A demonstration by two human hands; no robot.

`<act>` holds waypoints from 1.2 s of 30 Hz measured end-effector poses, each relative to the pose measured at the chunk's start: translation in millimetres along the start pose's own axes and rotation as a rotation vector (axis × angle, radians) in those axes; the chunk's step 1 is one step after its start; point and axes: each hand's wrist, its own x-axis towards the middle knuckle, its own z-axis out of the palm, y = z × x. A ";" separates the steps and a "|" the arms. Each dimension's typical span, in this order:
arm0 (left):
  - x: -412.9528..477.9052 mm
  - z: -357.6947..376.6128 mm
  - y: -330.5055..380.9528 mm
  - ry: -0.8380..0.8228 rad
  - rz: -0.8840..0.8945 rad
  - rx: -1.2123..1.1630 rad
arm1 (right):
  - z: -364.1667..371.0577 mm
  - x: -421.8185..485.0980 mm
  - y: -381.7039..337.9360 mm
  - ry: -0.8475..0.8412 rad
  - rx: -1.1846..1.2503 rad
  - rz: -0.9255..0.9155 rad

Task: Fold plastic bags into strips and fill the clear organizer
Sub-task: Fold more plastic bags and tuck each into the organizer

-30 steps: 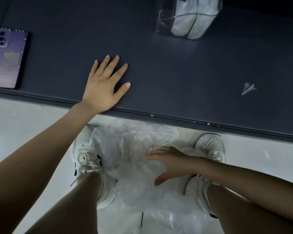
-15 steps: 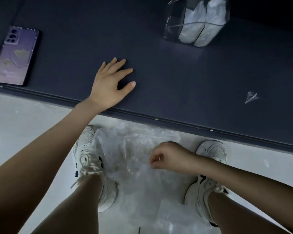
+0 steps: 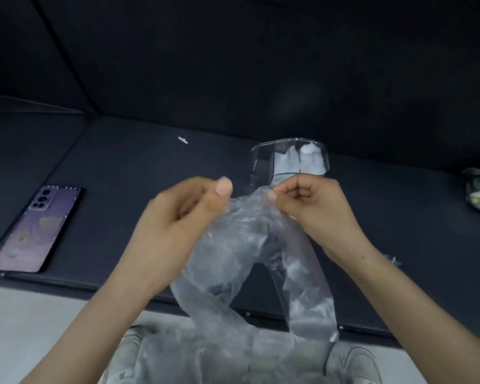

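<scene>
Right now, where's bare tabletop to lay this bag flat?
Widest bare patch: dark tabletop between the phone and the clear organizer, only a white scrap far back. Crowded centre: left hand and right hand hold the plastic bag.

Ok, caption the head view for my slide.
The left hand and right hand hold a clear plastic bag up before the organizer.

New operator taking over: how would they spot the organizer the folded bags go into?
Start from the dark table across the middle of the view. Toward its far edge, just beyond the right hand that pinches the plastic bag, stands the clear organizer. It is the only see-through, round-cornered container, with white folded strips standing in its right part, unlike the flat purple phone at left.
</scene>
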 end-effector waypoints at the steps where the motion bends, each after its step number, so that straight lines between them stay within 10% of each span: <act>1: 0.1 3.4 -2.5 -0.003 -0.001 0.042 | 0.5 3.2 -0.4 0.024 -0.004 0.005; 11: 11.4 19.5 -41.3 0.019 0.035 0.080 | -5.7 -3.2 18.0 0.000 0.043 0.031; 24: 17.6 15.0 -56.3 0.004 -0.056 -0.313 | -34.6 -12.3 39.7 -0.505 0.131 0.113; 31: 23.2 5.3 -62.0 -0.013 -0.112 -0.330 | -22.2 -15.4 39.4 -0.253 0.002 0.059; 36: 24.6 -2.3 -45.3 0.215 0.127 0.211 | -14.3 -15.7 24.9 0.064 -0.211 -0.154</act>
